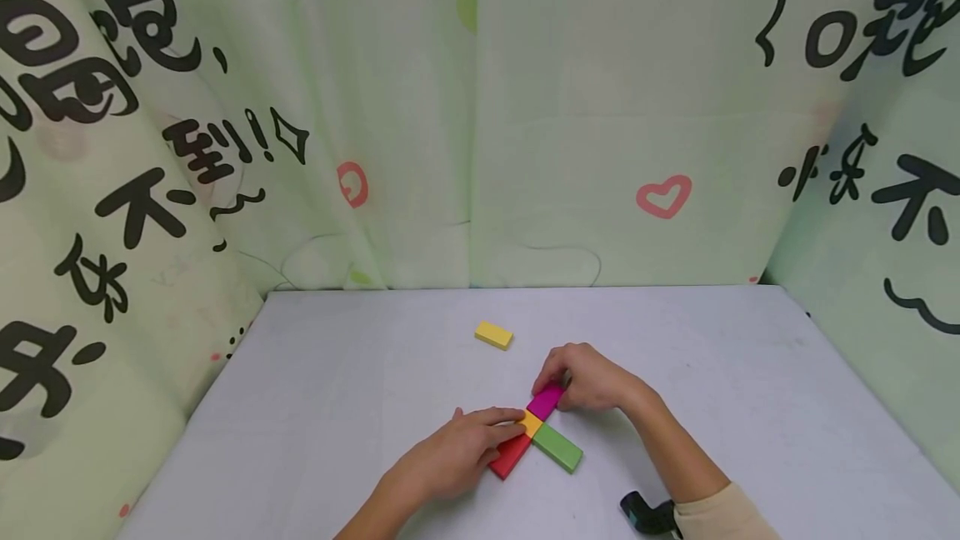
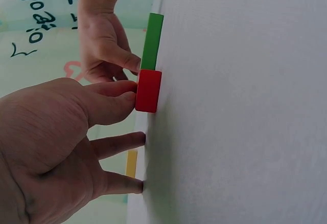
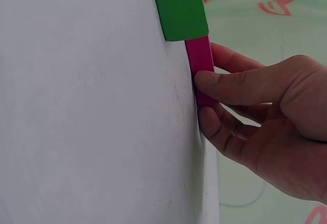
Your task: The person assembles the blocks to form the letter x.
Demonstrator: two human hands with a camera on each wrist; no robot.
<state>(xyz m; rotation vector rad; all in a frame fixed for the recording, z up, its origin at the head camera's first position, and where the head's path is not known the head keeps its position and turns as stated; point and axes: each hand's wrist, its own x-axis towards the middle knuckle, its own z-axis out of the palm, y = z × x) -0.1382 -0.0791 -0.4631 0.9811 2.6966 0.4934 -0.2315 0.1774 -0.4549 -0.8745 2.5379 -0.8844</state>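
My right hand pinches a magenta block between thumb and fingers, with the block lying on the table. This block meets a small yellow-orange block, partly covered by my left fingers. A red block and a green block extend from the same meeting point, forming a cross-like shape. My left hand rests on the red and yellow-orange blocks, its fingers mostly straight. In the left wrist view, the thumb and a finger touch the top edge of the red block while two other fingers reach down to the table.
Another yellow block lies apart, farther back on the white table. A black object sits by the right sleeve at the front. Printed curtains stand behind and along both sides.
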